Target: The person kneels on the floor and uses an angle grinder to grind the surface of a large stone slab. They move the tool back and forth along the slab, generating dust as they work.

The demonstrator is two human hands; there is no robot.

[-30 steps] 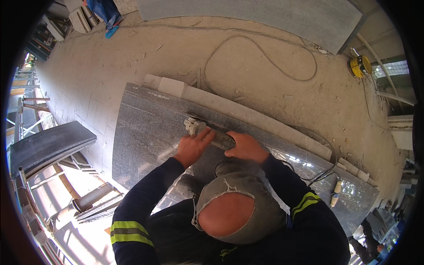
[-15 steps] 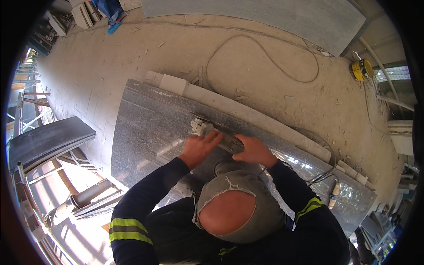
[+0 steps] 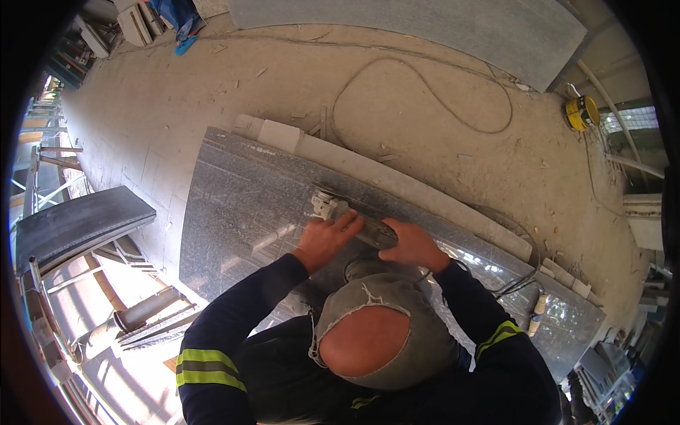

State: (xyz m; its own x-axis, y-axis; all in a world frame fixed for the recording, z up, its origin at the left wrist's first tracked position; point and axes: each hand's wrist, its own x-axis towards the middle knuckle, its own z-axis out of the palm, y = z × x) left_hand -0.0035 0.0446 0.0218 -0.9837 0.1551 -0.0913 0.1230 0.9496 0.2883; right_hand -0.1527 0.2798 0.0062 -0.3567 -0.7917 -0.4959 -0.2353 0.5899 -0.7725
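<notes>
An angle grinder (image 3: 375,233) is held between my hands over a grey speckled stone slab (image 3: 234,191). Its pale metal head points left and its disc lies along the slab near the far edge. My left hand (image 3: 324,241) grips the grinder just behind the head, fingers laid over the top. Around the rear end of the dark body, my right hand (image 3: 412,246) is closed. Whether the disc touches the stone or spins, I cannot tell. A bent knee in torn grey trousers (image 3: 425,322) shows below the tool.
Pale stone strips (image 3: 397,180) run along the slab's far edge. A cable (image 3: 496,290) loops right of the grinder near a small taped tool (image 3: 538,308). Another large slab (image 3: 411,21) lies far ahead, a yellow bucket (image 3: 581,112) far right. Dark slabs (image 3: 85,216) lie on a left-hand stand.
The grinder and both hands have shifted slightly to the right along the slab's far edge. Both hands keep their hold.
</notes>
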